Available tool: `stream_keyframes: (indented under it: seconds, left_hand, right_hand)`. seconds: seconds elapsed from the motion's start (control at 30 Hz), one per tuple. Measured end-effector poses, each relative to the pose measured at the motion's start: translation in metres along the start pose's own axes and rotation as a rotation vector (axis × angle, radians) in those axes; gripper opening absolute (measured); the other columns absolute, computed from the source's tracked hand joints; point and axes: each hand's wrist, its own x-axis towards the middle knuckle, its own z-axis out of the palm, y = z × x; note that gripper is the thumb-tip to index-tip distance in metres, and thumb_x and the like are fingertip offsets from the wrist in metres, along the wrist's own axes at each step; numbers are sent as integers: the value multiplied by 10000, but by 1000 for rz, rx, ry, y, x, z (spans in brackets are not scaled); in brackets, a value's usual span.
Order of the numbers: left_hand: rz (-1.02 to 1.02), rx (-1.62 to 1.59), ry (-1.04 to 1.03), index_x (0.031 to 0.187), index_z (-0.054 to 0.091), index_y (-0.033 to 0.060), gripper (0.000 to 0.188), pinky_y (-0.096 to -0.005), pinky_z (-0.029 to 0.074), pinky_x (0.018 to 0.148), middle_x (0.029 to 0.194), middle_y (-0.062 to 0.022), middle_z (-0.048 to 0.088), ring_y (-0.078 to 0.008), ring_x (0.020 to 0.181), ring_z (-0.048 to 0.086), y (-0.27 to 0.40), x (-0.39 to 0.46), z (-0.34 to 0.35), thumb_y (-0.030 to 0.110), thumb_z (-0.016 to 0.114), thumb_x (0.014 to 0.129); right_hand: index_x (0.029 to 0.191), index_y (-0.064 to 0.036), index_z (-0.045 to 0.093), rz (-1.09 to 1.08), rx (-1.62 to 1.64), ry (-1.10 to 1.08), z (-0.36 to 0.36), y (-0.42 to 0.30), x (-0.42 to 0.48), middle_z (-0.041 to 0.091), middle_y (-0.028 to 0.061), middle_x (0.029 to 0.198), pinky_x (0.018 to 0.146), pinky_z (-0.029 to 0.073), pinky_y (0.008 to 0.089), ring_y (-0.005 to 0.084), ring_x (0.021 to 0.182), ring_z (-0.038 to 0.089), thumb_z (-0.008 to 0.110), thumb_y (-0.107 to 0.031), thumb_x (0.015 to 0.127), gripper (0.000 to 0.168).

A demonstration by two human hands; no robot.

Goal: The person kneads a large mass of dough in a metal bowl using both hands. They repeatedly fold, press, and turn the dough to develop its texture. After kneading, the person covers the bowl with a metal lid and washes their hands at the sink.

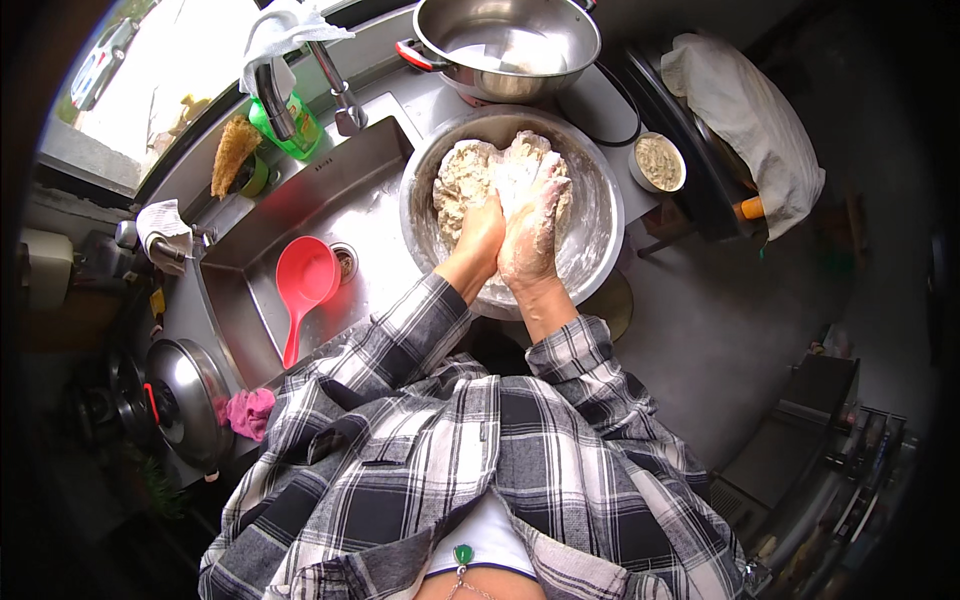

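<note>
In a large stainless steel mixing bowl [596, 247], a shaggy mass of dough [463, 176] is dusted with white flour. My right hand [531, 240], coated in flour and dough bits, reaches over its right part, fingers stretched out against the dough. Close beside it, my left hand [482, 231] is cleaner and seems to touch the right hand near the palm. The left fingertips are hidden, so I cannot tell whether they grip dough. Flour residue streaks the bowl's inner wall.
Left of the bowl is a steel sink [240, 277] with a red plastic ladle [307, 270] by its drain. A steel pot [506, 75] stands behind the bowl. To the right sits a small bowl of pale, wet-looking mixture [658, 163]. A pot lid [184, 397] lies at far left.
</note>
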Motion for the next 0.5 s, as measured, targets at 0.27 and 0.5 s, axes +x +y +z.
stream_keyframes:
  seconds: [0.27,0.5]
  left_hand:
    - [-81,307,204,925,588,-19,394,-372,533,679,871,-169,672,-221,791,653,35,2,-3,290,371,1037]
    - [137,545,-151,1289,521,-14,438,-334,463,910,1235,-118,599,-205,1072,579,28,-28,9,328,407,1041]
  right_hand:
    - [1561,-253,-87,171,191,106,6,-35,-6,85,127,1628,1169,142,576,348,1482,146,269,-749,917,888]
    - [1554,-237,-122,68,-1,74,-28,-15,35,40,132,1628,1190,153,517,345,1475,162,211,-745,924,874]
